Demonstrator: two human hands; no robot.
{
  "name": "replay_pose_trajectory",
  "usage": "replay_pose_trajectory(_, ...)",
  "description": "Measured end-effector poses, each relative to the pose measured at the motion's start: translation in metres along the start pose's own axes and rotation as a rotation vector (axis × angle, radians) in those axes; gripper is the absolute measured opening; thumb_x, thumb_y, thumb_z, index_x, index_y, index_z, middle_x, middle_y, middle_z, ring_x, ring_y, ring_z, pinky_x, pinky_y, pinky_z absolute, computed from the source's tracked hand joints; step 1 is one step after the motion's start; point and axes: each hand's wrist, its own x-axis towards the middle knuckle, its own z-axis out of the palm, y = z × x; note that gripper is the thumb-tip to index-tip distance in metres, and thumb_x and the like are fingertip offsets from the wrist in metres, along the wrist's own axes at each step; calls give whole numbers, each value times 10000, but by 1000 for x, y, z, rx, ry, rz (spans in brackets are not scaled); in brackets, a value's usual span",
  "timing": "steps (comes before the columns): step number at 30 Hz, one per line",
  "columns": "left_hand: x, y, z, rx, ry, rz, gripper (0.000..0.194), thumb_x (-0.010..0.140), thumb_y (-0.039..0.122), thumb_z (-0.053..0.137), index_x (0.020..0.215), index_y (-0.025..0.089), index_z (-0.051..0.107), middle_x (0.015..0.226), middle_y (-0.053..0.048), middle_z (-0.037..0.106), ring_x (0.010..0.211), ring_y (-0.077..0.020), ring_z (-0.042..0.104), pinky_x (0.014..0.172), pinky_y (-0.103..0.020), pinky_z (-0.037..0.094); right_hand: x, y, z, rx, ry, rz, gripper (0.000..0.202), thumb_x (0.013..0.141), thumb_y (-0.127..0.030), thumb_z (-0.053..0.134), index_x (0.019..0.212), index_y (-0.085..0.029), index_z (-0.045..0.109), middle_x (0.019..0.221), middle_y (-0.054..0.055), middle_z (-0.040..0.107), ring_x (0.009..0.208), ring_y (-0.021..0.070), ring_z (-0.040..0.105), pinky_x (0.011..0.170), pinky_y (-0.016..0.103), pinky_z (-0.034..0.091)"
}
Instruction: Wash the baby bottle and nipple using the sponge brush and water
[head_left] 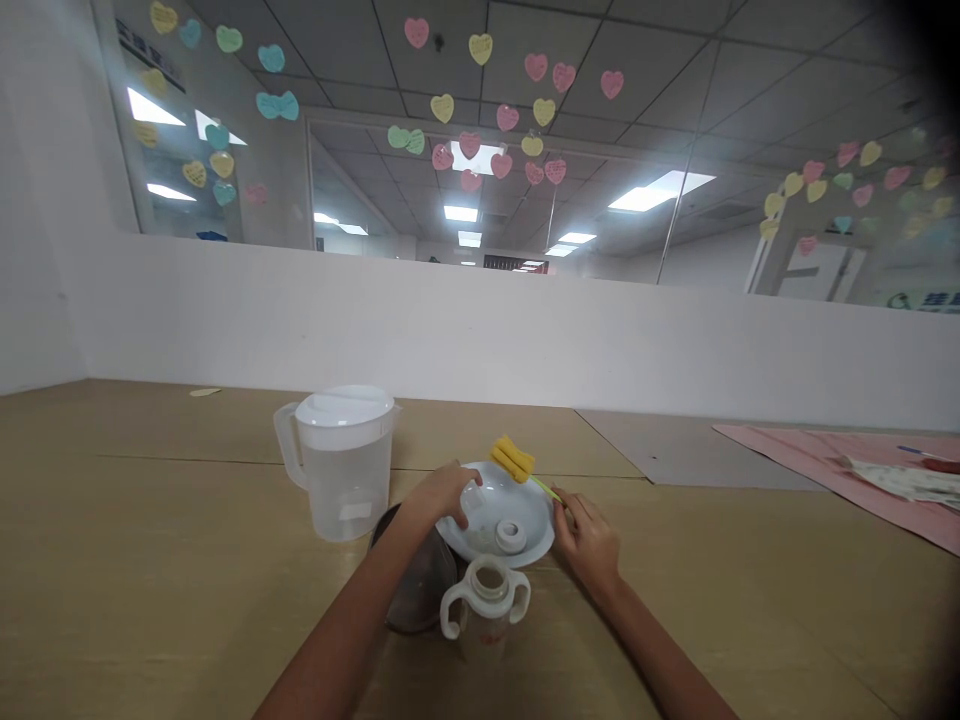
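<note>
My right hand (589, 545) grips the thin green handle of a bottle brush with a yellow sponge head (513, 460), raised over the far rim of a white bowl (534, 515). My left hand (444, 495) reaches over the bowl's left side, thumb and fingers curled around a translucent cap (474, 498), its outline faint. A white ring-shaped bottle collar (511, 536) lies inside the bowl. In front of the bowl stands a clear baby bottle (484, 630) with two white handles, upright and without a lid. Under my left forearm is a dark grey bowl (421, 585), partly hidden.
A lidded translucent pitcher (349, 480) holding clear liquid stands behind my left forearm. At the right, a pink cloth (787, 450) carries a white packet (900, 480) and a pen. A white wall (450, 330) with glass above closes off the table's back.
</note>
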Motion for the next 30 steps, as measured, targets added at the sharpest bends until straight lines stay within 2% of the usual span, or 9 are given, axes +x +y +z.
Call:
replay_pose_trajectory(4,0,1,-7,26,136,0,297,688,173,593,984,198,588,948,-58,616,907,-206,575,804,-291,428,0,0,0,4,3,8,211,847,-237,438,945,-171,612,801,43,646,702,126,581,661,221,433)
replay_pose_trajectory(6,0,1,-8,22,156,15,333,702,201,576,1035,205,570,1002,-60,613,951,-208,563,839,-299,417,1,-1,0,6,4,8,209,846,-235,440,951,-172,609,804,41,646,709,127,585,670,223,436)
replay_pose_trajectory(9,3,0,-1,16,121,45,589,624,292,665,1177,190,492,1160,-95,561,1061,-242,514,912,-319,382,1,-2,-1,16,10,-7,211,846,-238,437,950,-167,607,812,45,648,719,129,591,676,224,441)
replay_pose_trajectory(11,6,1,8,-2,89,95,666,615,340,670,1223,174,457,1199,-115,539,1088,-259,499,927,-334,372,2,-3,-1,9,8,-8,222,851,-246,423,941,-166,610,802,50,648,706,130,593,661,224,444)
replay_pose_trajectory(15,16,7,27,-72,51,207,596,681,338,613,1242,225,446,1198,-78,552,1081,-240,511,924,-325,372,2,-3,-2,-10,-9,6,246,857,-266,402,924,-168,617,775,54,647,665,126,590,623,217,441)
replay_pose_trajectory(18,20,14,37,-111,73,172,533,722,389,572,1216,218,465,1160,-79,575,1044,-243,533,889,-330,394,2,-3,-2,-2,-13,4,246,857,-261,403,931,-166,618,763,52,644,662,123,587,623,213,438)
replay_pose_trajectory(21,21,18,41,-128,119,101,492,710,409,586,1141,188,498,1019,-85,629,940,-253,578,823,-338,427,1,-3,-2,3,-15,0,234,854,-249,413,933,-167,617,763,49,644,666,124,584,637,218,436)
replay_pose_trajectory(26,18,14,25,-189,262,57,429,734,278,559,1133,152,465,1125,-102,561,1030,-230,527,893,-328,397,1,-2,-1,-15,16,17,234,852,-258,415,927,-167,617,780,51,650,689,132,595,639,225,439)
replay_pose_trajectory(30,14,4,0,-464,465,59,411,711,197,574,1111,186,483,1151,-52,541,997,-172,532,878,-289,427,1,-1,1,-24,66,44,235,853,-262,409,913,-166,614,781,44,658,678,131,605,623,224,441)
